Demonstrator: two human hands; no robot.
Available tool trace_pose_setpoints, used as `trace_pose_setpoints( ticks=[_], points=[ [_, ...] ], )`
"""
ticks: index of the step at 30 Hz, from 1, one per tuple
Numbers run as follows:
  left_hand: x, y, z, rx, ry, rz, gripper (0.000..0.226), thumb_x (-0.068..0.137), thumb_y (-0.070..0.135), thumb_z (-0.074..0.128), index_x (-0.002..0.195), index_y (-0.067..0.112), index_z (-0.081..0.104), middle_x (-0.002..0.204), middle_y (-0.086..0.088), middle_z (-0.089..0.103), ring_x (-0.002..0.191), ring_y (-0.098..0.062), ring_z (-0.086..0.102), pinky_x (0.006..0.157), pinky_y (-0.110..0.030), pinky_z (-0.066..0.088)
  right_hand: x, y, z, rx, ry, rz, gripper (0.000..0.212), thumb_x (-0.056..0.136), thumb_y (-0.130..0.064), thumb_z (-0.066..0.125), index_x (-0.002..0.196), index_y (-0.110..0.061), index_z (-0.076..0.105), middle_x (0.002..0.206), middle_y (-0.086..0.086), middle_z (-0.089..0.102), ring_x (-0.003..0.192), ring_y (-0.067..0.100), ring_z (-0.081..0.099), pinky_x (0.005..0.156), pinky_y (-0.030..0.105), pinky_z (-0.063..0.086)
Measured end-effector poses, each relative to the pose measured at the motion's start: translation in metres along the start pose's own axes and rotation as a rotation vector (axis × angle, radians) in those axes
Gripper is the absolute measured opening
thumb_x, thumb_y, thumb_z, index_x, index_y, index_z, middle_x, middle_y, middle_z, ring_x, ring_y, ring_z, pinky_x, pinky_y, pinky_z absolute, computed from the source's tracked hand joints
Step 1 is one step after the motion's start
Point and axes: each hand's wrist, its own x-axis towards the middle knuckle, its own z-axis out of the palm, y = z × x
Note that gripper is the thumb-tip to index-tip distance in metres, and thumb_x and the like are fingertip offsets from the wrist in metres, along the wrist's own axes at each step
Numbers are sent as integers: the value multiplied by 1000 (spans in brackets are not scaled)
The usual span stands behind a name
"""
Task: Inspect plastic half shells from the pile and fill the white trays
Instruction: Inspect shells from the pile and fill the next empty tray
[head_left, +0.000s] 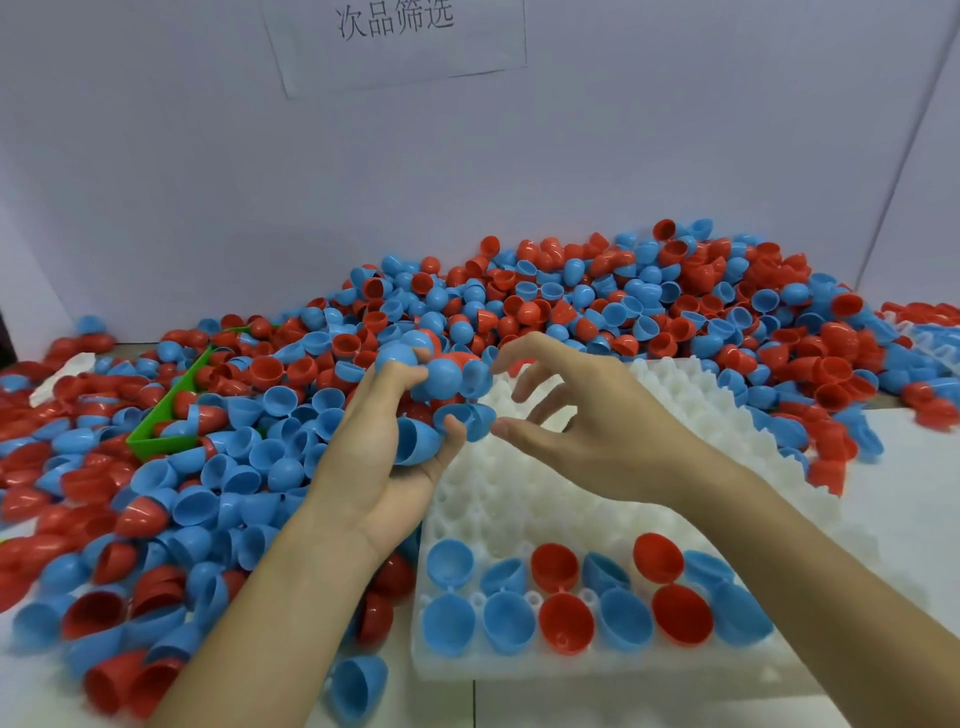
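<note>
Blue plastic half shells (423, 410), several bunched together, are clutched in the left hand (379, 457) over the far edge of the white dimpled tray (524, 488).
Right hand (587, 415) hovers just beside them, fingers spread and empty, likely to pick one off for checking; two near rows already hold shells, cups upward.

Half shells (566, 597) sit in the tray's (519, 499) near rows, the pile (519, 296) behind and left.
</note>
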Motion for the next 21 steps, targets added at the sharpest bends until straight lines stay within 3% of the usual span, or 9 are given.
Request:
trace_pose_setpoints(
  ticks=[4,8,15,19,21],
  points=[
    [-3,-4,3,34,-58,-9,13,89,12,63,90,17,75,102,-9,76,75,-15,73,55,-21,53,7,-12,3,-115,-7,-100,44,87,-35,74,123,-41,50,100,-12,58,72,5,67,65,18,55],
    [-2,-6,4,16,-31,-14,15,89,10,63,100,15,71,105,-9,73,73,-13,70,55,-20,53,15,-15,6,-258,-27,-106,44,86,-23,73,124,-30,52,93,-7,63,76,0,60,69,30,57],
    [-1,-5,2,-84,-4,-52,10,90,9,62,91,15,69,104,-9,71,75,-15,70,53,-20,53,24,-9,18,-302,2,-23,30,89,-8,64,114,-23,55,86,6,63,70,23,62,62,45,57],
    [-2,-2,2,-128,-9,-55,10,91,8,60,97,13,67,102,-12,68,70,-18,71,53,-20,53,26,0,18,-350,47,10,24,91,-2,59,111,-11,69,80,9,70,67,22,64,63,34,56],
    [0,-1,1,-122,15,-47,11,91,9,61,101,12,66,111,-15,64,78,-23,72,53,-19,53,21,3,8,-334,76,32,19,90,-3,62,105,-8,73,77,5,72,65,16,65,61,24,54]
  ],
)
